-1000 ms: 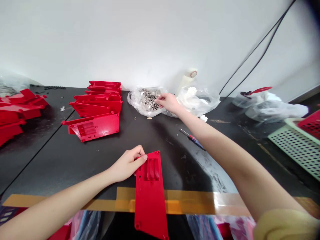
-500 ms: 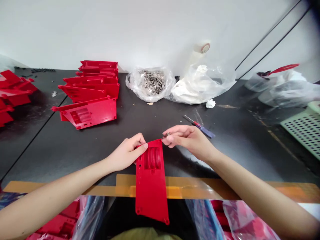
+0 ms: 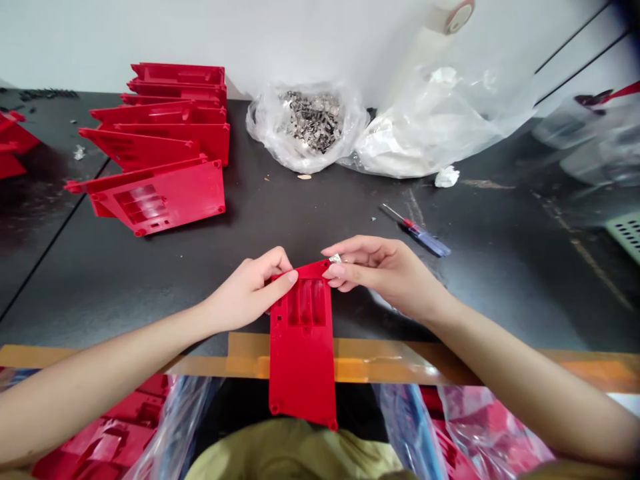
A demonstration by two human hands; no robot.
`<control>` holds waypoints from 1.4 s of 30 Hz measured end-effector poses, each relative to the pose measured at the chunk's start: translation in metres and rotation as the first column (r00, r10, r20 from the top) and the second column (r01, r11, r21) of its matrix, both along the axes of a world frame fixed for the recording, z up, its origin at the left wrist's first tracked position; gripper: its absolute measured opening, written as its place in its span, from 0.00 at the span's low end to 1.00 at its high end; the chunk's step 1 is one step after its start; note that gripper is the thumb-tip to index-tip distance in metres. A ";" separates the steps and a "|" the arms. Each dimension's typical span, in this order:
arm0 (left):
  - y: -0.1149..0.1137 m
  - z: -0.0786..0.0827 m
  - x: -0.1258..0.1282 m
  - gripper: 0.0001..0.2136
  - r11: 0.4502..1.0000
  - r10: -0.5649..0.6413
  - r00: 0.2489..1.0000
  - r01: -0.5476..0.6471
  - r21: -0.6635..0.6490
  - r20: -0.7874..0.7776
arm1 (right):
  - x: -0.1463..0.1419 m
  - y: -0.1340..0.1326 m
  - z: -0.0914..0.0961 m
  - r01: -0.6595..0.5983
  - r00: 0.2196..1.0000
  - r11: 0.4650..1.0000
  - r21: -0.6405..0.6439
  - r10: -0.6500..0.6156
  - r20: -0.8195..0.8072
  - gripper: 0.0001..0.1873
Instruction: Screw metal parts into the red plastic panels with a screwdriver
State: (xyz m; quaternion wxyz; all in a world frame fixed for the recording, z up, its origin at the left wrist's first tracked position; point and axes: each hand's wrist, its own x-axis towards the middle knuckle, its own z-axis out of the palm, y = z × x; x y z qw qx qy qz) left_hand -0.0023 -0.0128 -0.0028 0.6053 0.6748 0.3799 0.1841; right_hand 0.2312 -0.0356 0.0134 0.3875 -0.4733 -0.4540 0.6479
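My left hand (image 3: 255, 288) grips a red plastic panel (image 3: 303, 370) by its upper left edge, thumb on top and fingers behind. The panel has three curved slots near its top and hangs over the table's front edge. At its upper right corner, my right hand (image 3: 383, 272) pinches a small shiny metal clip (image 3: 335, 259) between thumb and fingertips. Whether the clip touches the panel I cannot tell. Beyond my hands a clear bag (image 3: 265, 127) holds a heap of similar small metal pieces. A screwdriver (image 3: 420, 232) with a blue and red handle lies right of them.
Several red panels (image 3: 170, 193) stand in a row at the back left. A white plastic bag (image 3: 395, 143) and a crumpled white scrap (image 3: 447, 177) are at the back right. A green basket (image 3: 627, 230) sits at the right edge. Amber tape (image 3: 245, 353) lines the front edge.
The view has shifted, so things on the table sit higher in it. In my right fingers the metal clip has turned and shows a bright face. My left hand keeps hold of the panel.
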 end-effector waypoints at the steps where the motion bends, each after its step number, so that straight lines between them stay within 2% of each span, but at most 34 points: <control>1: 0.000 0.000 0.000 0.15 1.000 0.001 1.000 -0.001 -0.009 0.008 | -0.001 -0.001 0.001 -0.001 1.000 1.000 0.023 0.001 0.003 0.14; 6: 0.000 0.000 0.000 0.15 1.000 0.007 1.000 -0.006 -0.021 0.025 | -0.003 -0.005 0.001 0.018 0.995 0.991 0.134 -0.031 0.093 0.20; 10: 0.001 -0.001 0.000 0.15 1.000 0.001 1.000 -0.001 0.000 0.024 | -0.002 -0.004 0.002 0.026 0.967 0.957 0.288 -0.097 0.235 0.12; 13: 0.001 -0.001 0.000 0.15 1.000 -0.002 1.000 0.002 0.019 0.020 | -0.001 -0.003 0.005 0.052 0.945 0.924 0.379 -0.168 0.280 0.10; 17: 0.001 -0.001 0.000 0.15 1.000 0.000 1.000 0.000 0.014 0.020 | -0.001 -0.003 0.008 0.084 0.961 0.966 0.246 -0.143 0.235 0.13; 23: 0.001 0.000 0.000 0.15 1.000 0.013 1.000 -0.012 -0.008 0.026 | -0.004 0.000 0.003 0.125 0.988 0.982 0.141 -0.137 0.076 0.21; 30: 0.002 0.000 0.001 0.15 0.999 0.016 0.999 -0.015 -0.031 0.028 | -0.004 0.003 0.003 0.059 0.998 0.998 0.006 -0.059 0.008 0.22; 35: 0.002 0.000 0.002 0.15 0.999 0.021 0.999 -0.020 -0.041 0.026 | -0.004 0.003 0.004 0.043 0.999 0.999 -0.027 -0.044 -0.016 0.17; 38: 0.002 0.000 0.002 0.15 0.999 0.022 0.999 -0.021 -0.041 0.025 | -0.003 0.002 0.004 0.085 0.996 0.996 -0.034 -0.085 0.001 0.18; 42: 0.002 0.001 0.001 0.15 0.999 0.018 1.000 -0.017 -0.028 0.017 | -0.002 0.002 0.003 0.152 0.987 0.986 0.066 -0.155 0.048 0.18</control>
